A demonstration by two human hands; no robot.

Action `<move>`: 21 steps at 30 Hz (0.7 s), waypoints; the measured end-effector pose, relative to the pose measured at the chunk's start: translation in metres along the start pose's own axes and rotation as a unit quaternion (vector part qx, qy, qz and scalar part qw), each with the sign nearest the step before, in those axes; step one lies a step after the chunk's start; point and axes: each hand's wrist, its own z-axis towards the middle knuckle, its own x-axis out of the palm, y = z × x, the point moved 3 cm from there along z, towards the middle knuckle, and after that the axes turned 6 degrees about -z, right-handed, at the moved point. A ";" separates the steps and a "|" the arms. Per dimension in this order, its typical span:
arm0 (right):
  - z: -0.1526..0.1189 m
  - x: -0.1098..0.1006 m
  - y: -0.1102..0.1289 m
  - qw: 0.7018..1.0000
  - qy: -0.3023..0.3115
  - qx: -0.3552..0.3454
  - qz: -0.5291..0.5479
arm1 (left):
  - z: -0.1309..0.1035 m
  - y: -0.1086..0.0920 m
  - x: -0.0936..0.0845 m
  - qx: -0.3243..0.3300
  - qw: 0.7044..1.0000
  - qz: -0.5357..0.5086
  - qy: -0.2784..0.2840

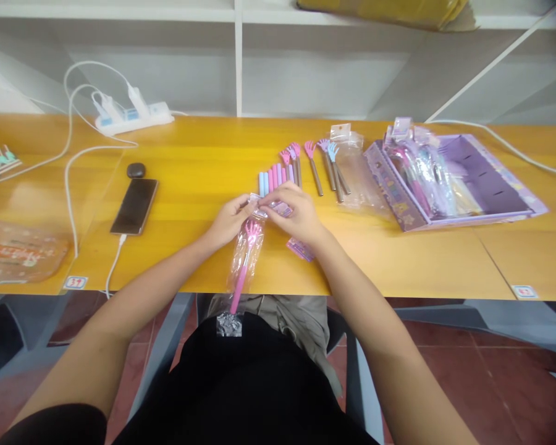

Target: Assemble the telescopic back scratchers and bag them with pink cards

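Observation:
A clear plastic bag (258,243) hangs from my hands over the table's front edge, with a pink hand-shaped scratcher (241,275) inside it. My left hand (231,219) pinches the bag's top end. Beside it, the closed fingers of my right hand (295,209) hold the same top end, where a small card shows. Blue, pink and purple handle tubes (269,178) lie just behind my hands. Farther back are scratcher heads on metal rods (313,168). A purple printed card (299,249) rests below my right wrist.
Empty clear bags (359,176) lie right of the rods, next to a purple box (486,176) holding bagged scratchers. On the left are a phone (134,206), a black case (136,170), a white power strip (134,117) and an orange pouch (21,252).

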 end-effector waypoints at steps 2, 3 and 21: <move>0.000 0.004 -0.002 0.999 0.001 0.031 0.005 | 0.001 -0.001 0.000 0.005 1.000 0.002 -0.001; 0.000 0.005 -0.004 0.999 -0.007 0.048 0.008 | 0.001 -0.001 0.000 0.004 1.000 0.002 -0.001; -0.004 0.020 -0.009 0.949 0.095 0.229 0.197 | 0.004 0.005 -0.008 -0.001 0.993 0.092 -0.078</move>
